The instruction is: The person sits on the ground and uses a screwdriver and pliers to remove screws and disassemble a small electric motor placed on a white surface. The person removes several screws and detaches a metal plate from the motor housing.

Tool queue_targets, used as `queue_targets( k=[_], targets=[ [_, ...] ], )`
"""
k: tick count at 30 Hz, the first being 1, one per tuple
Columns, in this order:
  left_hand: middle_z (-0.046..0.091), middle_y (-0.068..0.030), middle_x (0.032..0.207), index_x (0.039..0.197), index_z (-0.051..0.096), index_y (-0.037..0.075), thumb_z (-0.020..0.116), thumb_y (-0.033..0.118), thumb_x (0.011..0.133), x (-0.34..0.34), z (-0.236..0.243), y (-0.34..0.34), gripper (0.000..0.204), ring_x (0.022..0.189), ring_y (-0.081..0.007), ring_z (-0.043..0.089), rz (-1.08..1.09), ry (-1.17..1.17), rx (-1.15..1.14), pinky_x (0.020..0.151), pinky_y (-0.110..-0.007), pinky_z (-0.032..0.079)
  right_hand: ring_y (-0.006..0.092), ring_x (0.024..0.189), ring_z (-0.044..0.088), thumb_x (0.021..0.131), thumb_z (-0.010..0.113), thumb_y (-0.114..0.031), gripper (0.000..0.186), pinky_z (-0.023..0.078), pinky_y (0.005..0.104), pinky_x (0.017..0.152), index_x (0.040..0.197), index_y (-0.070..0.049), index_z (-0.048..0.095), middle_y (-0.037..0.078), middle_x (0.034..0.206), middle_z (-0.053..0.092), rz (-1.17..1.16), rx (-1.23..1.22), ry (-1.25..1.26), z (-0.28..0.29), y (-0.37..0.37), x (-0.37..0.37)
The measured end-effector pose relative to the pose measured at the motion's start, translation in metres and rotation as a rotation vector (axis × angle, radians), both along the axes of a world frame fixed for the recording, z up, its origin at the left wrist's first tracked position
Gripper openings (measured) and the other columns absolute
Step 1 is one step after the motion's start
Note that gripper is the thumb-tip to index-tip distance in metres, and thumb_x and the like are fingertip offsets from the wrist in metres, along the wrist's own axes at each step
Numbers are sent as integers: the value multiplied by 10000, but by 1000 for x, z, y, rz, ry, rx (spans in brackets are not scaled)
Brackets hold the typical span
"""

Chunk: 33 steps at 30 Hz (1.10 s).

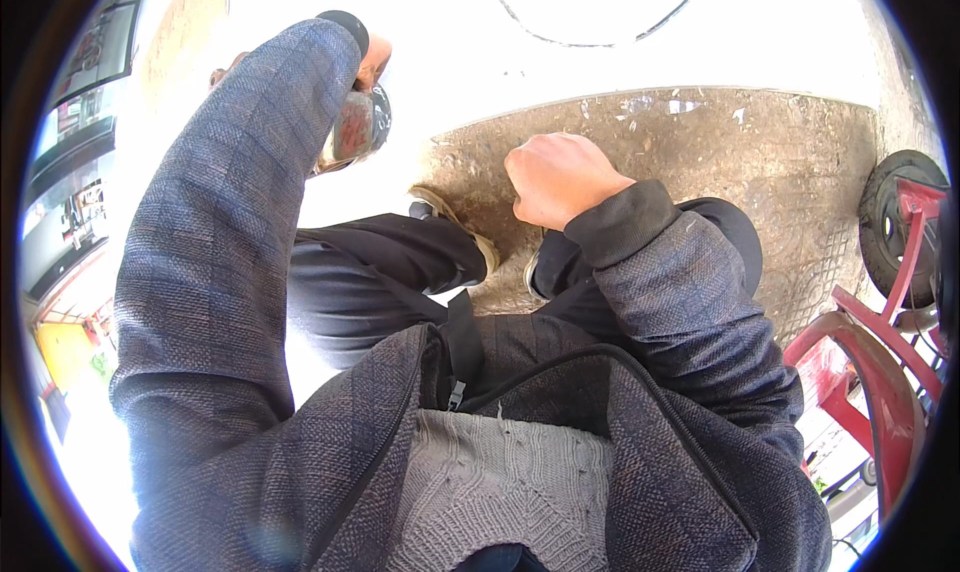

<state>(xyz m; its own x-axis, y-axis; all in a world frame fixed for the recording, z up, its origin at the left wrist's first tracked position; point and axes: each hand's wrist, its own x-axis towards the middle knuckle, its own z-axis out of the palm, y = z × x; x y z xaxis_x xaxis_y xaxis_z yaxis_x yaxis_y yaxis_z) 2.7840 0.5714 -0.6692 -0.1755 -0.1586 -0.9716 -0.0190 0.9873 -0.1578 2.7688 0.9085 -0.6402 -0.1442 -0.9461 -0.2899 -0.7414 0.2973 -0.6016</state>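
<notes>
Object point(360, 132) (perhaps rounded) partly behind sleeve point(225, 197)

My right hand point(565, 179) is hanging over the ground point(790, 157), my shoes point(484, 248) resting near its left edge. Past its far left corner, an object point(352, 132) is sitting just beside my left hand point(376, 58). A cable point(585, 45) is lying beyond the far edge; a wheel point(882, 237) is standing at the right edge.

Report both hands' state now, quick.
Left hand: mostly hidden behind the sleeve, near a rounded object; grip cannot be told.
Right hand: closed in a fist, nothing visible in it.
</notes>
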Motion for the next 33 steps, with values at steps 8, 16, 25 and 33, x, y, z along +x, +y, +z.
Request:
queue_targets(
  k=[8,16,25,33],
  targets=[
    [760,-125,973,1052,763,36,866,202,752,8,-2,-2,359,906,-262,723,124,120,-12,820,-411,568,371,802,700,744,615,-97,122,554,467,742,728,-29,715,187,775,703,1,-16,-1,1,1,1],
    [762,-113,964,1048,766,42,858,195,756,4,-2,6,342,897,-262,723,-44,65,-42,814,-396,570,375,829,703,749,609,-93,136,555,468,756,746,-15,721,194,800,708,14,38,-24,3,1,-1],
    [758,-127,929,994,762,32,854,207,760,3,3,-3,306,873,-258,720,44,32,48,786,-391,572,379,839,706,752,605,-92,146,557,472,766,752,-6,723,206,810,709,14,31,-23,3,2,0],
    [757,-130,936,1038,749,32,850,217,766,9,5,1,343,870,-249,723,113,125,1,783,-394,571,377,827,704,746,606,-94,144,558,471,755,745,-6,720,202,804,708,15,23,-19,4,3,0]
  ],
)
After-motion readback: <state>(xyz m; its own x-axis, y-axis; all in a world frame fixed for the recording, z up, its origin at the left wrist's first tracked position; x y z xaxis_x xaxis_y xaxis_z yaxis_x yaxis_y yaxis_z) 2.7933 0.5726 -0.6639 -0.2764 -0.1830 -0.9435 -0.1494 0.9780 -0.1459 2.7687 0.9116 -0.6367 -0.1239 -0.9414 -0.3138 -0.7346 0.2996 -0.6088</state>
